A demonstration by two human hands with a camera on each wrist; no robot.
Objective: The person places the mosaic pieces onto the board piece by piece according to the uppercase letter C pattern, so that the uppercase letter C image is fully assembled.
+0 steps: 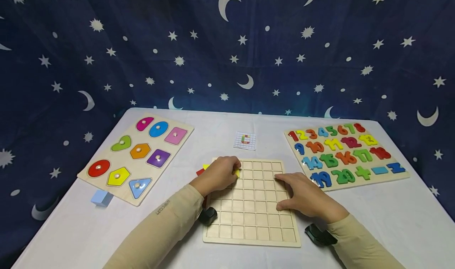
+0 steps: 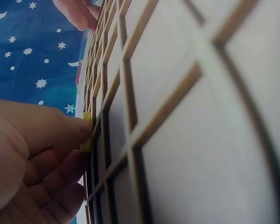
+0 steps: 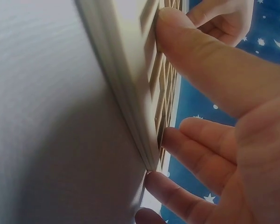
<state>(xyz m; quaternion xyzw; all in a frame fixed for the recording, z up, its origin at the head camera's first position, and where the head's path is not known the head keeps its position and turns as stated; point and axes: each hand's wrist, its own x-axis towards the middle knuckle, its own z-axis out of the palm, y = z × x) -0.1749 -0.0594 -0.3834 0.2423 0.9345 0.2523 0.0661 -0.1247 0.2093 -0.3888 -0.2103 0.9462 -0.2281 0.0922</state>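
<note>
A pale wooden grid board (image 1: 251, 217) lies on the white table between both hands. My left hand (image 1: 219, 175) pinches a small yellow tile (image 2: 85, 133) between thumb and fingers, low over the squares near the board's far left corner. Red (image 1: 200, 172) and yellow pieces peek out to the left of that hand, mostly hidden by it. My right hand (image 1: 305, 193) rests at the board's right side, fingers spread. Its thumb (image 3: 196, 51) lies on the grid, and its other fingertips touch along the edge.
Behind the board lies a small card (image 1: 245, 141) with a coloured C-shaped pattern on a grid. A shape puzzle (image 1: 167, 131) with knobs stands left, a light blue block (image 1: 102, 198) by its near edge. On the right lies a number puzzle (image 1: 382, 177).
</note>
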